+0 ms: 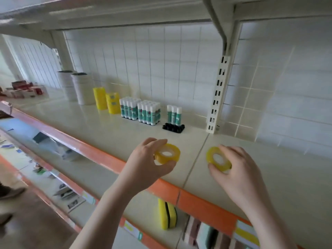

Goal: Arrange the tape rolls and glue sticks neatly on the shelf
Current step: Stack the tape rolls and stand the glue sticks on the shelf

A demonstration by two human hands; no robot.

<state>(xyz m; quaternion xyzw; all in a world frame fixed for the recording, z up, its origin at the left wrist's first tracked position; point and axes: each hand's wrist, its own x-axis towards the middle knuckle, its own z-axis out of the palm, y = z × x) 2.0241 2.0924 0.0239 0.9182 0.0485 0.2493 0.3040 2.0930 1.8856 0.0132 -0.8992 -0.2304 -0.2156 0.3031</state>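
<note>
On the lower shelf I see a yellow sponge (167, 215) standing on edge, pastel sponges (203, 234) beside it — far left, red-and-white boxes (25, 91), blurred.

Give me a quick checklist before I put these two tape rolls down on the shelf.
1. Left hand grips its tape roll: ok.
2. Right hand grips its roll: ok.
3. Bare shelf in front of the yellow stacks to set rolls down: ok.
4. Glue sticks standing upright in their groups: ok.
5. Three loose glue sticks in the black tray, apart from the other groups: not ok.
6. Whether the yellow stacks are the same tape: cannot tell.
</note>
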